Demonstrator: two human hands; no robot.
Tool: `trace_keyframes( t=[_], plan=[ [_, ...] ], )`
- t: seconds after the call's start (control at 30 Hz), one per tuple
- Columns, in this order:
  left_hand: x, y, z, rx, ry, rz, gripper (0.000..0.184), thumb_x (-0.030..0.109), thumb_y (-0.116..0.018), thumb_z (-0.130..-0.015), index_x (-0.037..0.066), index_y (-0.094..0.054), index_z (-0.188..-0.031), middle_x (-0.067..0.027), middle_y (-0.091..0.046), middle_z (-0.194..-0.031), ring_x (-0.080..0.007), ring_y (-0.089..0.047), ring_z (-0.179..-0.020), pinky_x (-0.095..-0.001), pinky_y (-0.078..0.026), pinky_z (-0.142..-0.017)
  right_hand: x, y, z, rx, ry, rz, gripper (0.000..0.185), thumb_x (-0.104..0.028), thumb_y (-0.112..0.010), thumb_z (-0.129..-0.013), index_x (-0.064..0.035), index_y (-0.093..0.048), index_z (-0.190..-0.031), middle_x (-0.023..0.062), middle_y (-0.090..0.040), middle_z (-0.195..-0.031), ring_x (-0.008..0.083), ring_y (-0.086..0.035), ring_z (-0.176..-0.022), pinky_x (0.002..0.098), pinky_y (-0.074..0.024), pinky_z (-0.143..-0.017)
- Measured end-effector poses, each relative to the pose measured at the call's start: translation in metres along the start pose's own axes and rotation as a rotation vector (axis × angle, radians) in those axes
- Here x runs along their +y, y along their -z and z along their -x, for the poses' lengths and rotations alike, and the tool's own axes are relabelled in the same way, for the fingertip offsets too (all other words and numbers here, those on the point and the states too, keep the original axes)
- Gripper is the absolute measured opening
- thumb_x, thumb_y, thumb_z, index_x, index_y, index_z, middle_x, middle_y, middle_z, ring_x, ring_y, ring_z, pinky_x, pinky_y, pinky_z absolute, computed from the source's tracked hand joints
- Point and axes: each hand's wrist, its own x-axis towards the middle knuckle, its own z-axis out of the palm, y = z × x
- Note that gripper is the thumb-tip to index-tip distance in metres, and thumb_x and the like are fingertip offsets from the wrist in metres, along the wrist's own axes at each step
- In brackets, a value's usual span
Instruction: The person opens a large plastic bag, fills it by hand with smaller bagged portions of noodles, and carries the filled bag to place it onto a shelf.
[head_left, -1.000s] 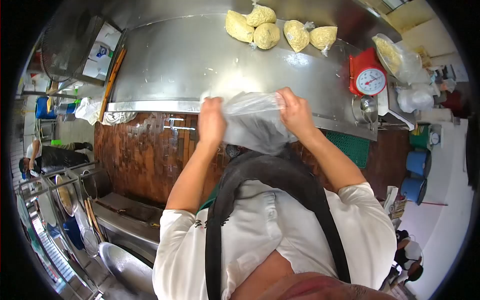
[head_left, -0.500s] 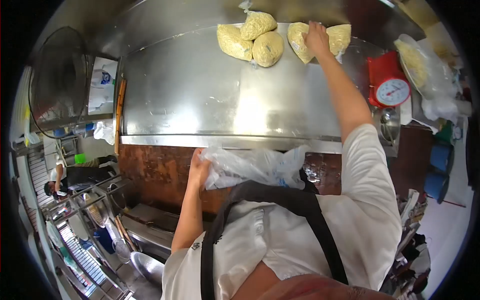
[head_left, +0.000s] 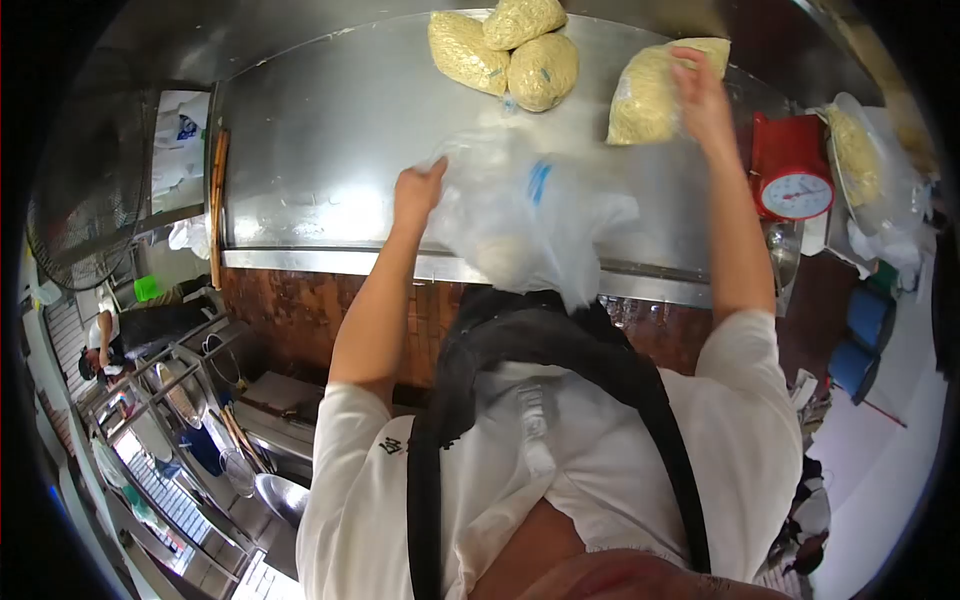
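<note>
My left hand (head_left: pixel 420 192) is closed on the edge of a clear plastic bag (head_left: pixel 540 215) with blue print. The bag hangs loosely over the front edge of the steel table (head_left: pixel 320 150), partly blurred. Toward the back right, my right hand (head_left: pixel 703 100) is at the right side of a clear bag of yellow noodles (head_left: pixel 643 98), its slightly blurred fingers curled against it. Another noodle bag (head_left: pixel 712 48) lies just behind, partly hidden. Three more packed noodle bags (head_left: pixel 543 72) lie together at the back middle.
A red dial scale (head_left: pixel 792 165) stands at the table's right end, with a large open bag of noodles (head_left: pixel 855 160) beyond it. A wooden stick (head_left: pixel 218 210) lies along the left edge. A fan (head_left: pixel 85 180) stands farther left, and another person (head_left: pixel 150 335) is in the background.
My left hand has lifted the plastic bag from below the table edge to above the tabletop. On the right, one noodle bag has shifted right and nearer, along with my right hand.
</note>
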Motion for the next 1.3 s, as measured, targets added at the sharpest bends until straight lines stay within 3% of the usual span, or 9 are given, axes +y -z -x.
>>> trace_keyframes(
  t=[0.1,0.3,0.43,0.53,0.63,0.77,0.9,1.07,1.3],
  plan=[
    [0.035,-0.049,-0.023,-0.106,-0.103,-0.071,0.068,0.056,-0.068,-0.085,-0.012,-0.070,-0.089,-0.0290,-0.069,-0.081,-0.0401,-0.069,-0.083,-0.0454,-0.052,-0.076,-0.108,0.076,0.076,0.242,0.117,-0.333,0.029,-0.019,-0.062,-0.100,-0.0051,-0.058,-0.126,-0.0007,-0.063,-0.092,0.0068,-0.055,-0.083,0.0234,-0.0461,-0.075],
    [0.109,-0.070,0.016,-0.532,0.059,0.413,0.058,0.048,-0.068,-0.088,-0.010,-0.069,-0.092,-0.0163,-0.070,-0.080,-0.0264,-0.068,-0.075,-0.0394,-0.052,-0.067,-0.191,0.055,0.153,0.470,-0.382,-0.570,0.025,-0.017,-0.068,-0.096,-0.0058,-0.063,-0.118,-0.0013,-0.059,-0.101,0.0082,-0.051,-0.093,0.0225,-0.0400,-0.087],
    [0.099,-0.020,0.051,-0.716,-0.023,0.492,0.049,0.046,-0.068,-0.089,-0.001,-0.065,-0.078,-0.0083,-0.064,-0.074,-0.0206,-0.060,-0.068,-0.0341,-0.048,-0.066,-0.111,-0.004,0.174,0.415,-0.387,-0.576,0.025,-0.014,-0.065,-0.096,-0.0059,-0.062,-0.120,-0.0046,-0.060,-0.086,0.0095,-0.056,-0.078,0.0245,-0.0458,-0.071],
    [0.101,0.053,0.096,-0.819,0.071,0.329,0.033,0.037,-0.067,-0.092,0.005,-0.064,-0.089,-0.0057,-0.065,-0.082,-0.0173,-0.058,-0.072,-0.0307,-0.047,-0.066,-0.103,0.005,0.166,-0.234,-0.392,-0.178,0.029,-0.016,-0.066,-0.095,-0.0040,-0.062,-0.122,0.0043,-0.068,-0.099,0.0100,-0.061,-0.086,0.0263,-0.0489,-0.081],
    [0.094,0.070,0.117,-0.770,0.202,0.598,0.019,0.020,-0.064,-0.096,0.003,-0.062,-0.105,-0.0056,-0.064,-0.085,-0.0169,-0.058,-0.080,-0.0298,-0.048,-0.073,-0.085,0.038,0.093,-0.323,-0.473,-0.279,0.034,-0.020,-0.063,-0.097,-0.0004,-0.059,-0.125,0.0089,-0.072,-0.098,0.0165,-0.067,-0.083,0.0312,-0.0530,-0.075],
    [0.059,0.080,0.111,-0.741,-0.040,0.254,0.028,0.010,-0.059,-0.098,0.003,-0.055,-0.124,-0.0100,-0.066,-0.106,-0.0148,-0.060,-0.089,-0.0282,-0.047,-0.075,0.196,-0.020,-0.042,0.263,-0.392,0.840,0.058,-0.051,-0.055,-0.099,0.0032,-0.066,-0.117,0.0231,-0.070,-0.113,0.0309,-0.069,-0.097,0.0378,-0.0533,-0.085],
    [0.056,0.104,0.122,-0.736,0.153,0.315,0.025,0.015,-0.058,-0.102,-0.002,-0.058,-0.120,-0.0117,-0.068,-0.104,-0.0151,-0.064,-0.087,-0.0312,-0.053,-0.075,0.250,-0.067,-0.062,0.286,-0.708,0.262,0.065,-0.054,-0.050,-0.099,0.0053,-0.063,-0.121,0.0255,-0.069,-0.112,0.0392,-0.066,-0.107,0.0439,-0.0500,-0.093],
    [0.068,0.097,0.129,-0.780,0.183,1.137,0.035,0.028,-0.049,-0.106,-0.003,-0.059,-0.119,0.0015,-0.039,-0.054,-0.0141,-0.043,-0.043,-0.0360,-0.057,-0.055,0.160,-0.010,-0.038,0.329,-0.299,0.138,0.045,-0.046,-0.055,-0.101,-0.0033,-0.072,-0.099,0.0103,-0.067,-0.083,0.0213,-0.063,-0.081,0.0347,-0.0495,-0.075],
    [0.144,0.089,0.110,-1.043,0.018,1.337,0.061,0.038,-0.043,-0.107,0.009,-0.025,-0.157,0.0017,-0.035,-0.061,-0.0086,-0.035,-0.040,-0.0294,-0.055,-0.045,-0.110,0.098,0.107,0.365,-0.274,-0.260,0.037,-0.035,-0.064,-0.099,-0.0055,-0.064,-0.077,-0.0041,-0.055,-0.068,0.0079,-0.048,-0.067,0.0273,-0.0376,-0.058]
  ],
)
